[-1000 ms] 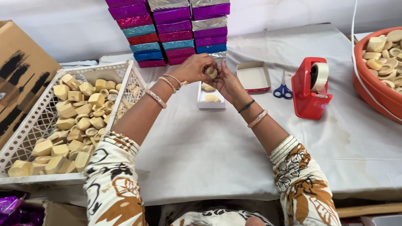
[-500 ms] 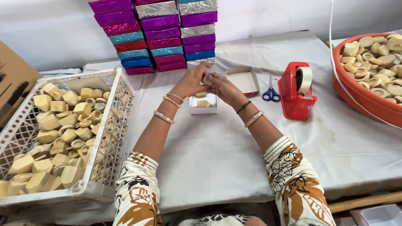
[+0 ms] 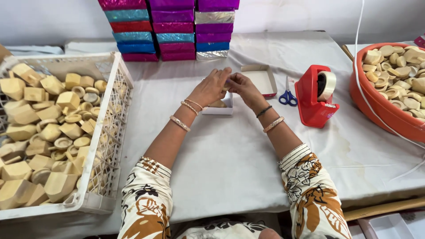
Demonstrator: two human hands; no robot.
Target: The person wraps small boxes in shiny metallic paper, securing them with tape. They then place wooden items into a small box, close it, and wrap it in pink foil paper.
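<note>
My left hand (image 3: 211,87) and my right hand (image 3: 241,86) meet fingertip to fingertip just above a small white box (image 3: 220,110) on the cloth-covered table (image 3: 230,155). Together they pinch a small pale wooden piece (image 3: 226,85), almost wholly hidden by the fingers. Another pale wooden piece (image 3: 218,104) lies inside the box, partly under my left hand. Both wrists wear bangles.
A white lattice crate (image 3: 118,84) full of pale wooden blocks and rings stands at the left. Stacks of shiny foil boxes (image 3: 172,31) line the back. To the right lie an empty box lid (image 3: 261,79), blue scissors (image 3: 287,96), a red tape dispenser (image 3: 315,102) and an orange tub (image 3: 376,104) of wooden pieces.
Both hands have come down with the wooden piece from above the table to just over the white box. The camera view has shifted, so the crate looks nearer.
</note>
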